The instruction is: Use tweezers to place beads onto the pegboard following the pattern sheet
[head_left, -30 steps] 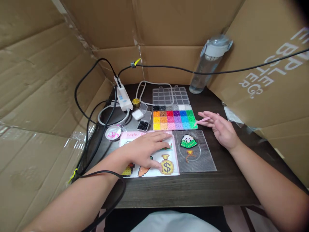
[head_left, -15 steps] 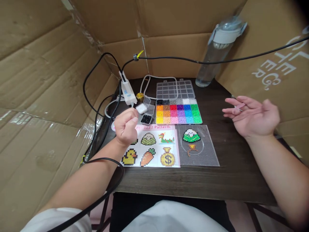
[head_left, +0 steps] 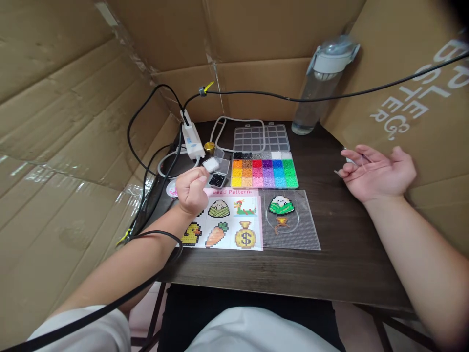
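Both hands have barely shifted: left hand (head_left: 191,189) stays fisted over the pattern sheet (head_left: 223,221), right hand (head_left: 377,172) lies palm-up, fingers loosely curled, right of the pegboard (head_left: 291,226) (tweezers hard to make out). Green-and-white figure finished; orange one below barely begun.

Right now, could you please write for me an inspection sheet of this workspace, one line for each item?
Surface: dark wooden table, boxed in by cardboard.
Job's things: bead box open with sorted colours; pattern sheet; clear pegboard bearing a green-and-white bead figure.
Clutter: water bottle, small black-bead container, pink dish.
Grippers: left hand fisted above the pattern sheet; right hand palm up, thin pink tool between its fingers.
Cables: black cables and white adapter at the left.
Surroundings: cardboard walls.
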Demonstrator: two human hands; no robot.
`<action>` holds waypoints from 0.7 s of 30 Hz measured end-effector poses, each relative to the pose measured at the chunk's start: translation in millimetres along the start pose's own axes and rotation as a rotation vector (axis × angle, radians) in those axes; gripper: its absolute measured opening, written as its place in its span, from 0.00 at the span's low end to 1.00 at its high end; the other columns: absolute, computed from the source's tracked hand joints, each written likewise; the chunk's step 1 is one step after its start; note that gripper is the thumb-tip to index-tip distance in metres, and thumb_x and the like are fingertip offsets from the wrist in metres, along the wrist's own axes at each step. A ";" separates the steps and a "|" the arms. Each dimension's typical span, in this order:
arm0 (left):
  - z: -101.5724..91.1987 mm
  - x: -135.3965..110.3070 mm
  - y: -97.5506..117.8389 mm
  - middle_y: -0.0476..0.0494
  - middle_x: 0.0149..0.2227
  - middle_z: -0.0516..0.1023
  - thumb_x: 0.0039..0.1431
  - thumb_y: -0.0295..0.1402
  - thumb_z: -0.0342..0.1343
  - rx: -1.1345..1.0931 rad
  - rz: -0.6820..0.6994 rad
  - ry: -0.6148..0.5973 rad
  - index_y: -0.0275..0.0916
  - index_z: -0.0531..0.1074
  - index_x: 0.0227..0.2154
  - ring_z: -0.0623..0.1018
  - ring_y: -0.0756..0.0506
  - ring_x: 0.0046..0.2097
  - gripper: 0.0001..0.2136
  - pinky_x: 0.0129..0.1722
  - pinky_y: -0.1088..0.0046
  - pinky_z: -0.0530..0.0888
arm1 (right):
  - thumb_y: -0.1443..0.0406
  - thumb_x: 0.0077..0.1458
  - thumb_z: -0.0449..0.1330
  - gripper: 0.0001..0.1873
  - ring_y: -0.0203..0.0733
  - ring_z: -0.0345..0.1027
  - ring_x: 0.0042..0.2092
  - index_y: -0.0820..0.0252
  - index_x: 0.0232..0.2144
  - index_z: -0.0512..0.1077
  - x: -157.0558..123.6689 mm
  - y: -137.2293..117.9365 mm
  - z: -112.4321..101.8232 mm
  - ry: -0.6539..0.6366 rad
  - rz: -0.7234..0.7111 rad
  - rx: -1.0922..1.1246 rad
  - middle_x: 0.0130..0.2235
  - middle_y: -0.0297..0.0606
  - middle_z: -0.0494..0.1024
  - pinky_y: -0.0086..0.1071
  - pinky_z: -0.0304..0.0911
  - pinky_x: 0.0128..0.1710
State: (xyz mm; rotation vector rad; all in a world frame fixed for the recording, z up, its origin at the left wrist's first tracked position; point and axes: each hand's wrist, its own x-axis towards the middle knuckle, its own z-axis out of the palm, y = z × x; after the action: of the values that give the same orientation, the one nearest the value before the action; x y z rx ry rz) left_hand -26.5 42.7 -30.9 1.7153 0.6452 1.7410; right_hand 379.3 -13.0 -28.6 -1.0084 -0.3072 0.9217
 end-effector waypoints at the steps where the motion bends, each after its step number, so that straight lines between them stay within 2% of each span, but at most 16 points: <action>1: 1.2 0.5 2.3 0.51 0.17 0.53 0.51 0.31 0.56 -0.002 -0.024 0.010 0.40 0.53 0.14 0.58 0.51 0.22 0.17 0.25 0.68 0.55 | 0.47 0.58 0.42 0.33 0.45 0.64 0.20 0.62 0.26 0.79 3.0 -0.2 -2.3 0.008 0.011 0.008 0.30 0.59 0.81 0.39 0.52 0.23; 4: 5.4 4.1 10.3 0.53 0.16 0.51 0.50 0.32 0.55 -0.018 -0.106 0.039 0.40 0.53 0.13 0.57 0.51 0.21 0.17 0.23 0.70 0.55 | 0.46 0.54 0.47 0.30 0.44 0.62 0.20 0.60 0.21 0.78 14.8 0.9 -11.8 0.022 0.043 0.034 0.22 0.53 0.76 0.37 0.48 0.24; 6: 7.7 8.6 15.9 0.54 0.15 0.50 0.49 0.33 0.56 -0.033 -0.153 0.065 0.41 0.52 0.13 0.56 0.52 0.19 0.18 0.22 0.72 0.54 | 0.46 0.52 0.50 0.28 0.44 0.62 0.20 0.59 0.18 0.77 22.9 2.2 -18.9 -0.017 0.046 0.034 0.18 0.51 0.72 0.37 0.46 0.25; 10: 7.2 22.9 29.2 0.57 0.15 0.47 0.48 0.37 0.60 -0.072 -0.219 0.116 0.41 0.49 0.13 0.51 0.55 0.18 0.23 0.19 0.75 0.51 | 0.46 0.45 0.58 0.23 0.42 0.59 0.19 0.57 0.16 0.77 32.6 3.7 -30.9 -0.205 0.028 -0.032 0.15 0.48 0.67 0.37 0.43 0.26; 14: -0.3 36.9 45.4 0.58 0.16 0.46 0.47 0.37 0.60 -0.100 -0.243 0.159 0.41 0.47 0.14 0.48 0.57 0.17 0.24 0.17 0.77 0.51 | 0.46 0.40 0.67 0.20 0.39 0.56 0.19 0.55 0.18 0.80 26.8 0.5 -32.7 -0.392 -0.002 -0.089 0.16 0.44 0.67 0.38 0.45 0.26; 17: -9.6 38.8 53.6 0.58 0.16 0.45 0.47 0.35 0.58 -0.092 -0.244 0.163 0.41 0.46 0.15 0.47 0.57 0.17 0.22 0.16 0.78 0.50 | 0.47 0.48 0.65 0.20 0.37 0.54 0.19 0.54 0.18 0.81 15.8 -4.2 -26.9 -0.407 0.023 -0.111 0.15 0.42 0.65 0.38 0.45 0.25; 21: -23.3 25.7 53.7 0.59 0.16 0.44 0.51 0.32 0.56 -0.020 -0.218 0.106 0.41 0.44 0.16 0.46 0.57 0.16 0.22 0.16 0.78 0.48 | 0.50 0.61 0.52 0.29 0.38 0.51 0.18 0.53 0.16 0.80 5.6 -7.8 -19.4 -0.344 0.101 -0.127 0.14 0.41 0.61 0.39 0.43 0.26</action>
State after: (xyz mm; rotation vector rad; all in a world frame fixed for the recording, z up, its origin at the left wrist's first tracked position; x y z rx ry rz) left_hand -53.7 25.1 24.3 1.4863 0.8264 1.6860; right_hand 398.5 -21.7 -33.3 -0.9864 -0.6140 1.1803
